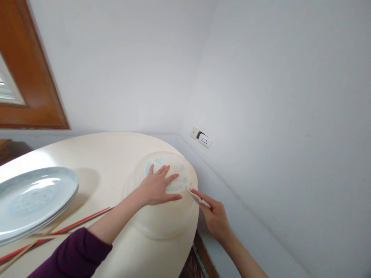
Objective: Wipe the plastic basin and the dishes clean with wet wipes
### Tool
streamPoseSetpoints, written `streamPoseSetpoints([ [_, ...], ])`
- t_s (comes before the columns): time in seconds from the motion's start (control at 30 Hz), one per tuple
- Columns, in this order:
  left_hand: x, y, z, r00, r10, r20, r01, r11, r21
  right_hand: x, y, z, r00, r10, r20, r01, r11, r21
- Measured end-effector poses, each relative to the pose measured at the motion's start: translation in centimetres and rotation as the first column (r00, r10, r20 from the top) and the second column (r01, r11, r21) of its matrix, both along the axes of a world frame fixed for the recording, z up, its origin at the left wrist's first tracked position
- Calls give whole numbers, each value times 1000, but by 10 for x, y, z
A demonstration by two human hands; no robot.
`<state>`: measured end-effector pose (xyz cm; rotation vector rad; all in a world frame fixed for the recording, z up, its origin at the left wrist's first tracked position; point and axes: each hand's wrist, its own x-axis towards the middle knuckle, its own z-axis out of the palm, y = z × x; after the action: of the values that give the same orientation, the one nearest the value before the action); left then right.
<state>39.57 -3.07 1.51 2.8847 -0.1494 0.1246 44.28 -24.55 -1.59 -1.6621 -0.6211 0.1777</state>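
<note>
An upturned pale, translucent bowl or basin (pixel 162 220) sits on a round cream table (pixel 110 154), with faded blue marks on its raised base. My left hand (pixel 156 187) lies on that base, fingers spread, holding nothing. At the bowl's right side, my right hand (pixel 216 214) is closed around a thin white piece, apparently a folded cloth or tissue (pixel 199 199). One end of the white piece meets the bowl close to the edge of its base. The fingers partly hide its other end.
Stacked pale blue oval plates (pixel 37 193) stand on the left of the table. Red chopsticks (pixel 81 221) and wooden ones (pixel 21 253) lie crossed beside them. A white wall with a socket (pixel 205 140) borders the table's right edge. A brown wooden frame (pixel 37 77) is at upper left.
</note>
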Motion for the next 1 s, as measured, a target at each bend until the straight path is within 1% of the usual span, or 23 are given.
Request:
streamPoseSetpoints([
  [0.03, 0, 1, 1, 1000, -1, -1, 1, 1000, -1, -4, -1, 6, 985, -8, -170, 24, 995, 93],
  [0.07, -1, 1, 2, 1000, -3, -4, 3, 1000, -4, -7, -2, 11, 947, 8, -321, 55, 981, 188],
  [0.1, -1, 2, 2, 1000, -7, -5, 7, 1000, -8, -7, -2, 17, 898, 39, -438, 91, 958, 272],
  [0.17, -2, 3, 2, 1000, -19, -9, 19, 1000, -21, -4, -2, 25, 816, 88, -571, 163, 913, 374],
  [0.2, -2, 3, 2, 1000, -28, -9, 28, 999, -28, -2, -2, 27, 800, 93, -593, 189, 898, 397],
  [0.23, -3, 4, 2, 999, -38, -6, 38, 999, -34, 2, -1, 29, 806, 83, -586, 205, 890, 408],
  [0.27, -3, 4, 2, 999, -48, -3, 48, 998, -40, 6, -1, 29, 833, 55, -550, 210, 888, 408],
  [0.33, -4, 4, 2, 998, -62, 1, 62, 997, -47, 14, 0, 26, 922, -73, -380, 223, 903, 368],
  [0.37, -4, 4, 2, 998, -64, 2, 64, 997, -51, 18, 0, 22, 955, -160, -252, 238, 917, 321],
  [0.4, -5, 4, 2, 998, -64, 3, 64, 996, -54, 21, 1, 17, 966, -234, -108, 254, 932, 258],
  [0.43, -5, 4, 2, 998, -63, 4, 64, 996, -57, 23, 1, 10, 963, -269, 36, 258, 949, 183],
  [0.47, -5, 4, 2, 998, -63, 7, 63, 996, -58, 23, 2, 1, 953, -249, 170, 235, 967, 103],
  [0.5, -5, 4, 2, 998, -65, 8, 66, 996, -57, 23, 3, -8, 941, -191, 280, 192, 981, 22],
  [0.57, -6, 4, 3, 997, -77, 4, 77, 996, -53, 19, 5, -26, 906, -52, 421, 107, 989, -107],
  [0.6, -6, 4, 4, 997, -82, -3, 82, 995, -50, 17, 5, -34, 888, -14, 461, 93, 985, -148],
  [0.67, -7, 4, 5, 996, -88, -20, 87, 995, -48, 17, 7, -42, 867, -13, 497, 123, 974, -189],
  [0.73, -7, 4, 7, 995, -89, -33, 88, 995, -54, 24, 9, -41, 872, -38, 489, 164, 962, -219],
  [0.8, -8, 4, 8, 995, -92, -40, 89, 994, -60, 40, 13, -33, 887, -49, 459, 187, 948, -259],
  [0.87, -8, 4, 10, 995, -91, -43, 88, 994, -63, 59, 19, -21, 905, -40, 423, 189, 930, -316],
  [0.93, -8, 4, 10, 995, -89, -50, 85, 994, -65, 79, 27, -8, 918, 0, 396, 161, 914, -373],
  [1.0, -8, 3, 11, 994, -93, -54, 90, 994, -69, 96, 38, 4, 923, 72, 377, 99, 904, -416],
])
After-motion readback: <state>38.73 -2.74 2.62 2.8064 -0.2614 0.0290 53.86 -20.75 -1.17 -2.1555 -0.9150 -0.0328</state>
